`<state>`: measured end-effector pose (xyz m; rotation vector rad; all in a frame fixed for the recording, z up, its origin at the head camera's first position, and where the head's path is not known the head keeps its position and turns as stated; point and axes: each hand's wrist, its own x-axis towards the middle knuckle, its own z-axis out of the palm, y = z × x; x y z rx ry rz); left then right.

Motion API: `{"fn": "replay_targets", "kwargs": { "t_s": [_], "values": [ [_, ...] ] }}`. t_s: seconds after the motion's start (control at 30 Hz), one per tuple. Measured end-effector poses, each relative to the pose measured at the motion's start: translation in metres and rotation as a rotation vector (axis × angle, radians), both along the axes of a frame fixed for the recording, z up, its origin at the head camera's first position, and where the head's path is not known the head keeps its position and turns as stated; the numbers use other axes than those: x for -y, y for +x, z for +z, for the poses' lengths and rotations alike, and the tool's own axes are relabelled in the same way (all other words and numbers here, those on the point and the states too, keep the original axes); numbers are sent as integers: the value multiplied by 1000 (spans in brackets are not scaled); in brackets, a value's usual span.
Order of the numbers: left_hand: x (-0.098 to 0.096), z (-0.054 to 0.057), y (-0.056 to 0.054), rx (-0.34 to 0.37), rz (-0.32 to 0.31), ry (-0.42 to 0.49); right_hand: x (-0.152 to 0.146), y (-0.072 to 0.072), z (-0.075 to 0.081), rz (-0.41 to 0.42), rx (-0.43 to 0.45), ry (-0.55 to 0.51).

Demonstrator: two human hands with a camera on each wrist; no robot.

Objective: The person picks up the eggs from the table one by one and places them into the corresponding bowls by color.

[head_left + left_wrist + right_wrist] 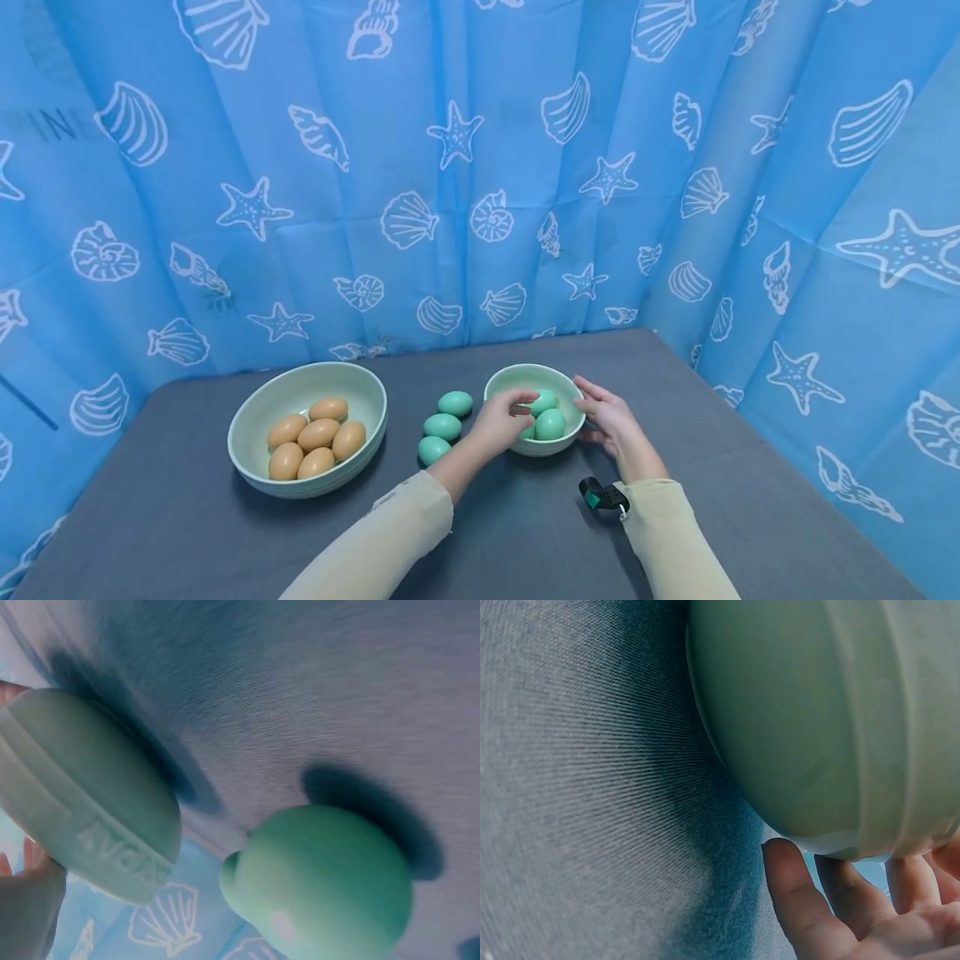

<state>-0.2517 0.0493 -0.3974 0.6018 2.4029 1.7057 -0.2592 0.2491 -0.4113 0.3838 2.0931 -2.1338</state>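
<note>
A small pale green bowl holds several green eggs. My left hand reaches over its left rim, finger and thumb parted above the eggs, with one egg partly hidden below them. At the right side of the bowl, my right hand rests its fingertips on the rim and outer wall. In the right wrist view, extended fingers lie along that wall. Three green eggs sit in a row left of the bowl; one egg looms close in the left wrist view.
A larger pale green bowl stands at the left with several brown eggs in it. Dark grey cloth covers the table. A blue shell-patterned curtain hangs behind and to the right. A black strap hangs by the right sleeve.
</note>
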Motion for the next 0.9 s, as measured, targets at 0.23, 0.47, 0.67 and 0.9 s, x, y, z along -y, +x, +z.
{"fn": "replay_targets", "kwargs": {
  "t_s": [0.23,0.47,0.67,0.9],
  "values": [
    [21,5,18,-24,50,14,-1,1,3,6,-5,14],
    [44,8,33,-40,73,2,-3,2,5,18,0,30],
    [63,11,40,3,77,1,0,2,5,2,7,9],
    [82,10,44,-6,114,-14,1,2,4,12,9,32]
  ]
}}
